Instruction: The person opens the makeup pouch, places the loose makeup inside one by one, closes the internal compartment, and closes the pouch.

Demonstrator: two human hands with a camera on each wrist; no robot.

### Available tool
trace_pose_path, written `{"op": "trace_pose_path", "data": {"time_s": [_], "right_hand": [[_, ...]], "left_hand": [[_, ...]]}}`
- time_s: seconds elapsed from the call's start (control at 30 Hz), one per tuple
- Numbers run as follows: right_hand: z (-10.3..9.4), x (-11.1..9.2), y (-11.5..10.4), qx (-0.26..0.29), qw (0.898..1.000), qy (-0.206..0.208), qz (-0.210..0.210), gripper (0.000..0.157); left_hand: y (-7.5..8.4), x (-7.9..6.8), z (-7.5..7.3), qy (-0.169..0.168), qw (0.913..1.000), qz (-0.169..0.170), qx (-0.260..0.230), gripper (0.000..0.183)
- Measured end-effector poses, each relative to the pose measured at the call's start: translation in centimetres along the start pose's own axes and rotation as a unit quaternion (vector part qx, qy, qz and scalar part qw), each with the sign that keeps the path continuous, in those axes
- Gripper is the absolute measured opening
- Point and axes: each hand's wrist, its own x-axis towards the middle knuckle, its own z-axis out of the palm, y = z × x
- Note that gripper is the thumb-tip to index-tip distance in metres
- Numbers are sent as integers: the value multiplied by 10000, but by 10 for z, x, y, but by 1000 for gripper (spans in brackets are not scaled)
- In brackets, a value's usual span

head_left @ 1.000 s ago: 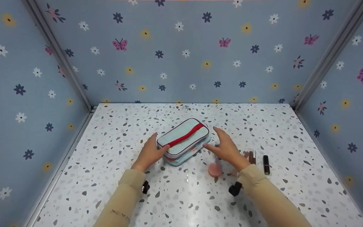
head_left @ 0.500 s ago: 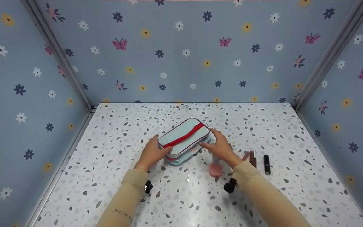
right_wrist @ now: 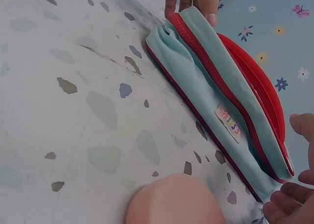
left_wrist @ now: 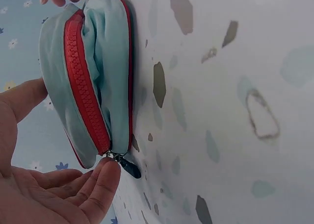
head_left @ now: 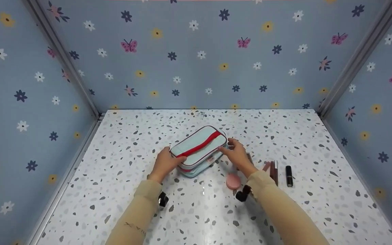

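Pouch (head_left: 198,145), pale blue with a red strap (head_left: 201,146), is framed between both hands on the speckled table (head_left: 131,136). Its left end is touched by the left hand (head_left: 163,164), whose thumb is laid over the lid and whose fingers are extended by the zipper pull (left_wrist: 130,168); whether any squeeze is applied cannot be told. The right hand (head_left: 237,154) has been brought closer than a second ago, when a clear gap was seen; now its fingers are set against the pouch's right end, thumb held apart from them, nothing gripped. The pouch itself has hardly been shifted. A pink round object (head_left: 233,181) is seen just on the near side of the right hand. Slim tubes (head_left: 273,170), partly covered by the sleeve earlier, are now more exposed right of that wrist, with a black tube (head_left: 289,176) beyond.
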Motion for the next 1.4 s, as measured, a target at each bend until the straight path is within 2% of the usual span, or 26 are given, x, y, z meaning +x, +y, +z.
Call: {"op": "trace_pose_path", "data": {"time_s": [0.17,0.43,0.47,0.6,0.67,0.83,0.93,1.13,1.23,1.4], "right_hand": [[3,5,-4,444,9990,28,67,79],[7,10,-6,364,9992,-34,148,82],[8,11,-6,338,9993,-15,135,78],[12,13,-5,237,9996,132,122,61],[14,14,-5,253,9992,230,182,57],[16,15,-8,463,9974,340,442,65],[17,15,-9,479,9967,440,486,58],[17,16,-6,149,9968,556,559,43],[16,16,-6,-7,9962,419,761,45],[14,15,-8,-42,9948,161,1009,60]], "left_hand": [[3,0,2,92,9996,-243,-132,65],[7,-1,5,107,9987,-484,-138,67],[8,-1,6,105,9986,-495,-144,67],[8,-1,7,136,9988,-461,-77,67],[8,0,7,163,9987,-480,-36,66],[8,0,8,251,9986,-444,103,66],[7,-1,9,294,9986,-398,182,67],[4,-2,10,294,9987,-234,357,60],[3,-1,8,246,9988,-247,344,59],[-1,0,3,108,9993,-266,250,63]]}}
